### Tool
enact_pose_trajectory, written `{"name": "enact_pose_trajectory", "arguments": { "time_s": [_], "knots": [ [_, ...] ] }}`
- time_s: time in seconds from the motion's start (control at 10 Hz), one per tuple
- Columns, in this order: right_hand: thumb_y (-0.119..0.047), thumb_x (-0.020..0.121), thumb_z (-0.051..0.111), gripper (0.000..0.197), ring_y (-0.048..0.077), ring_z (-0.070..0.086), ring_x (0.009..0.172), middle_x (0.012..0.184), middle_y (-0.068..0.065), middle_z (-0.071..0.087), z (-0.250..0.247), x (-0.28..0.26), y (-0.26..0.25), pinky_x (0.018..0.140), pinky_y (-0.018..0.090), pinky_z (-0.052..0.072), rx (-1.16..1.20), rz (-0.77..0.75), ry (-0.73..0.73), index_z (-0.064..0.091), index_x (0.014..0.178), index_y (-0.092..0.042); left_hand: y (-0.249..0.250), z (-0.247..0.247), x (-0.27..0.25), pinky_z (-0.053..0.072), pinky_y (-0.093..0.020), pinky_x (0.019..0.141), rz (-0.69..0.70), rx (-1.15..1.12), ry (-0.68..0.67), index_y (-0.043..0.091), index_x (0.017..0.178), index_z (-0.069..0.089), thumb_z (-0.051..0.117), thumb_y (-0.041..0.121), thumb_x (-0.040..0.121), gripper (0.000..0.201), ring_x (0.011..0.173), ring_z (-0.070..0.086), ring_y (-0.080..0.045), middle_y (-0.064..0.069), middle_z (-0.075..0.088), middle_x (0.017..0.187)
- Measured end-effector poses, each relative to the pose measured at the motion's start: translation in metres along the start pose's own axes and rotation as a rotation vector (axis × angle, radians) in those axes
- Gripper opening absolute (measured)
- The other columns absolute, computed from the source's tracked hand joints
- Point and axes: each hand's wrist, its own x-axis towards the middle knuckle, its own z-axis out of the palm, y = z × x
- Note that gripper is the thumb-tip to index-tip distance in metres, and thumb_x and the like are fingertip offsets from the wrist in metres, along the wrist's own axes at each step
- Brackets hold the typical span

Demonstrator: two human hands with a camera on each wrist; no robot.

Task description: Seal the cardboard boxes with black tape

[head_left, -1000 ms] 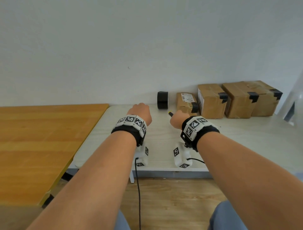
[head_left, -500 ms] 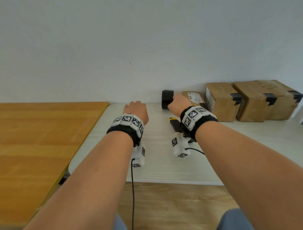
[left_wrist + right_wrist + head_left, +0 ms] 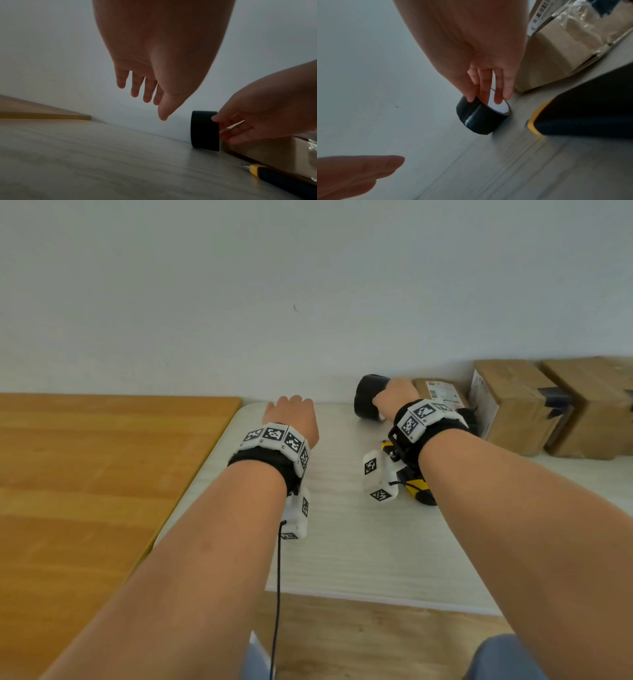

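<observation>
Right hand [image 3: 394, 397] reached from knife [image 3: 419, 491] to pinch black tape roll [image 3: 481, 116] | left hand [image 3: 291, 416] hovered relaxed, holding nothing | taping could begin

- Black wristbands [image 3: 263, 465] on both bare forearms, each topped with white blocks printed with black-and-white square markers.
- White marker-tagged camera units [image 3: 376, 479] hang beneath each wrist.
- A black cable [image 3: 278, 577] trails from the left unit.

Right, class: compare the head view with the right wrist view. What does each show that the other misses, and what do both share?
Only the head view shows the wooden table, both wrist bands, and the row of cardboard boxes.

Only the right wrist view shows the roll's white core and the right hand's fingers reaching into it, thumb on the outside.

Both show the black tape roll, the right hand, the left hand and the yellow-and-black knife.
</observation>
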Motion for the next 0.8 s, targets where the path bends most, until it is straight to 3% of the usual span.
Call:
{"name": "enact_pose_trajectory", "arguments": {
  "time_s": [0.1, 0.2, 0.3, 0.4, 0.5, 0.6, 0.7, 0.8],
  "knots": [
    [-0.014, 0.092, 0.051, 0.016, 0.028, 0.057, 0.091, 0.110, 0.017, 0.063, 0.006, 0.003, -0.001, 0.074, 0.030, 0.045, 0.002, -0.082, 0.065, 0.062, 0.100, -0.005, -0.002, 0.002, -0.002, 0.038, -0.039, 0.099, -0.004, -0.003, -0.002, 0.011, 0.127, 0.048, 0.045, 0.018, 0.091, 0.037, 0.119, 0.046, -0.027, -0.007, 0.051, 0.128],
    [-0.005, 0.091, 0.046, 0.022, 0.025, 0.054, 0.090, 0.097, 0.009, 0.055, 0.009, -0.007, -0.006, 0.076, 0.031, 0.043, -0.069, -0.227, 0.006, 0.050, 0.072, -0.015, -0.004, -0.003, -0.010, 0.040, -0.039, 0.097, -0.007, -0.015, 0.015, 0.011, 0.125, 0.049, 0.045, 0.018, 0.091, 0.036, 0.117, 0.047, -0.027, -0.007, 0.052, 0.125],
    [-0.007, 0.092, 0.042, 0.028, 0.031, 0.060, 0.101, 0.109, 0.015, 0.064, 0.005, -0.028, -0.013, 0.075, 0.031, 0.044, -0.246, -0.294, -0.063, 0.066, 0.107, -0.004, -0.009, -0.011, -0.021, 0.039, -0.039, 0.098, -0.018, -0.031, 0.016, 0.010, 0.128, 0.048, 0.045, 0.018, 0.091, 0.038, 0.120, 0.046, -0.028, -0.008, 0.051, 0.128],
    [-0.008, 0.091, 0.041, 0.034, 0.029, 0.059, 0.094, 0.109, 0.014, 0.064, 0.004, -0.044, -0.014, 0.076, 0.032, 0.045, -0.348, -0.350, -0.089, 0.066, 0.114, -0.007, -0.011, -0.015, -0.032, 0.038, -0.040, 0.101, -0.024, -0.029, 0.012, 0.010, 0.130, 0.047, 0.046, 0.019, 0.091, 0.039, 0.122, 0.045, -0.028, -0.008, 0.050, 0.130],
    [-0.019, 0.093, 0.047, 0.029, 0.024, 0.055, 0.080, 0.101, 0.013, 0.067, 0.005, -0.061, -0.012, 0.069, 0.029, 0.042, -0.357, -0.317, -0.106, 0.067, 0.107, -0.004, -0.010, -0.019, -0.046, 0.038, -0.040, 0.103, -0.037, -0.029, 0.004, 0.011, 0.131, 0.046, 0.047, 0.020, 0.091, 0.041, 0.123, 0.045, -0.028, -0.008, 0.049, 0.132],
    [-0.026, 0.095, 0.050, 0.029, 0.025, 0.056, 0.080, 0.091, 0.010, 0.062, 0.006, -0.075, -0.011, 0.066, 0.028, 0.041, -0.385, -0.309, -0.105, 0.065, 0.102, -0.003, -0.007, -0.024, -0.056, 0.040, -0.040, 0.101, -0.037, -0.026, 0.014, 0.011, 0.128, 0.048, 0.046, 0.020, 0.091, 0.039, 0.120, 0.047, -0.028, -0.008, 0.051, 0.128],
    [-0.013, 0.091, 0.048, 0.032, 0.029, 0.060, 0.103, 0.115, 0.011, 0.064, 0.009, -0.087, -0.011, 0.083, 0.033, 0.049, -0.462, -0.275, -0.166, 0.064, 0.118, -0.005, -0.003, -0.029, -0.067, 0.041, -0.039, 0.098, -0.039, -0.038, 0.009, 0.011, 0.128, 0.049, 0.045, 0.019, 0.090, 0.039, 0.118, 0.049, -0.027, -0.008, 0.052, 0.127],
    [-0.019, 0.094, 0.044, 0.036, 0.029, 0.057, 0.113, 0.126, 0.010, 0.061, 0.006, -0.093, -0.010, 0.096, 0.033, 0.046, -0.433, -0.290, -0.132, 0.062, 0.123, -0.008, 0.002, -0.034, -0.071, 0.042, -0.038, 0.096, -0.037, -0.052, 0.022, 0.012, 0.126, 0.049, 0.046, 0.019, 0.091, 0.037, 0.116, 0.049, -0.026, -0.007, 0.052, 0.125]
  ]
}}
